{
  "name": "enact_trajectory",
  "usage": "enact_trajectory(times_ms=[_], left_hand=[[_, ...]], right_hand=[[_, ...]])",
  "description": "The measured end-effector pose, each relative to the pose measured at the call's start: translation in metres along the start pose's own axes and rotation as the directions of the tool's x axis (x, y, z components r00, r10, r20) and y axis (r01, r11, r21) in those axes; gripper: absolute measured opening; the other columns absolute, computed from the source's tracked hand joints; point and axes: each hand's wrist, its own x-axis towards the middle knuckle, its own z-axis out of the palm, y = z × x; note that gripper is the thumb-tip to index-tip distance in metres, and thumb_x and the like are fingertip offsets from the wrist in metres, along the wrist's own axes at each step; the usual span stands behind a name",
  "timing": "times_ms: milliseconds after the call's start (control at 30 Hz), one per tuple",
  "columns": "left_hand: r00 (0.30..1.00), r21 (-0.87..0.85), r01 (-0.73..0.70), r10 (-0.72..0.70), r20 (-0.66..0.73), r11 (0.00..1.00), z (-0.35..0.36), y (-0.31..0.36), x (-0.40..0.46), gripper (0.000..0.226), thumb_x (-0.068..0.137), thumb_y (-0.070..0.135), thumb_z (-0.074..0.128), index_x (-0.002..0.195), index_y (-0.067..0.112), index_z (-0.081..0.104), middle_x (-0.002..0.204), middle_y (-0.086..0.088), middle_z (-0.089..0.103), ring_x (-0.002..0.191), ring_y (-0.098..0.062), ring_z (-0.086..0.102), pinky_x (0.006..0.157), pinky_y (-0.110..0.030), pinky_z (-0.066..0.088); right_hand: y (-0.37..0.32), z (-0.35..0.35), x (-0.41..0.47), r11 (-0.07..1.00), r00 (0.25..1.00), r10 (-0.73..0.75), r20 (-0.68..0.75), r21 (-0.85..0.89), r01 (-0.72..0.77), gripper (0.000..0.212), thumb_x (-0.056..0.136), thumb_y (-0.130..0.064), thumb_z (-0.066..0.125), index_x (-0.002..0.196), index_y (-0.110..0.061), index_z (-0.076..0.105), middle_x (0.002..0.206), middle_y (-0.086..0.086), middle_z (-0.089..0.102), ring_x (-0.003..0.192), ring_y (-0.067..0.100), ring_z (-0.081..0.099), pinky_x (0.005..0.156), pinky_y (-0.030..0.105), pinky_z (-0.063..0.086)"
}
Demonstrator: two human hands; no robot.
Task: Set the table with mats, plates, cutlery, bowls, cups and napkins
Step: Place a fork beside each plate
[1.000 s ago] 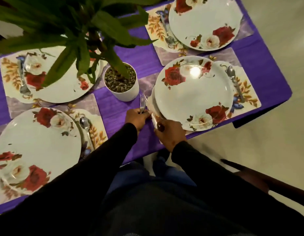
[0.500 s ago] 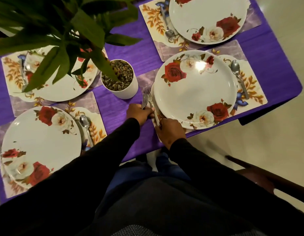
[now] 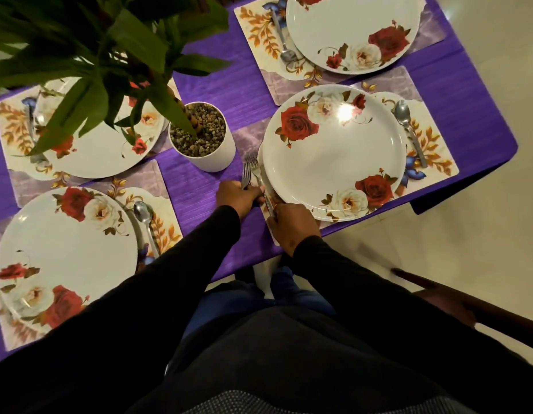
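My left hand (image 3: 239,196) is gripping spare forks (image 3: 246,174) — fingers curled round the handles. My right hand (image 3: 292,224) is pinching one fork (image 3: 260,182), laying it just left of the near plate (image 3: 333,150), at the mat (image 3: 432,144) edge.

— Four white plates with red and cream roses, each on its own leaf-printed mat?

— Yes. The nearest plate (image 3: 333,150) lies flat on its mat (image 3: 432,150), a spoon (image 3: 410,131) at its three o'clock, bowl up.

— And the forks?

— One fork (image 3: 259,182) lies at its nine o'clock, tines toward twelve; another fork (image 3: 245,174) is just beside it.
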Motion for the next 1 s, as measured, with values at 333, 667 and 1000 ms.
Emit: enact_trajectory(times_ms=[333, 667, 1000], left_hand=[[0.998, -0.255, 0.023, -0.038, -0.052, 0.967, 0.013, 0.012, -0.039, 0.03, 0.1, 0.032, 0.055, 0.091, 0.008, 0.07, 0.069, -0.003, 0.068, 0.046, -0.013, 0.05, 0.04, -0.019, 0.036], [0.989, -0.516, -0.141, 0.137, -0.046, 0.845, 0.061, 0.062, -0.079, 0.033, 0.104, 0.032, 0.051, 0.083, 0.02, 0.074, 0.076, 0.004, 0.056, 0.078, -0.014, 0.051, 0.065, -0.026, 0.044], [0.98, -0.565, -0.113, 0.184, 0.071, 0.817, 0.113, 0.122, -0.102, 0.01, 0.086, 0.028, 0.078, 0.085, 0.019, 0.074, 0.073, 0.007, 0.072, 0.068, -0.007, 0.067, 0.058, -0.024, 0.048]], right_hand=[[0.006, -0.024, -0.015, 0.916, 0.985, -0.091, -0.145, 0.377, 0.14, 0.025, 0.096, -0.036, 0.063, 0.088, -0.014, 0.073, 0.074, -0.001, 0.068, 0.063, 0.012, 0.062, 0.068, 0.025, 0.049], [0.027, -0.072, -0.035, 0.734, 0.999, -0.012, -0.051, 0.677, 0.044, 0.03, 0.097, -0.024, 0.064, 0.124, -0.01, 0.065, 0.088, 0.007, 0.074, 0.066, 0.018, 0.071, 0.071, 0.039, 0.062], [0.109, -0.153, -0.044, 0.569, 0.981, 0.088, -0.174, 0.817, 0.094, 0.02, 0.096, -0.018, 0.066, 0.101, 0.001, 0.072, 0.082, 0.024, 0.068, 0.064, 0.024, 0.063, 0.061, 0.035, 0.059]])
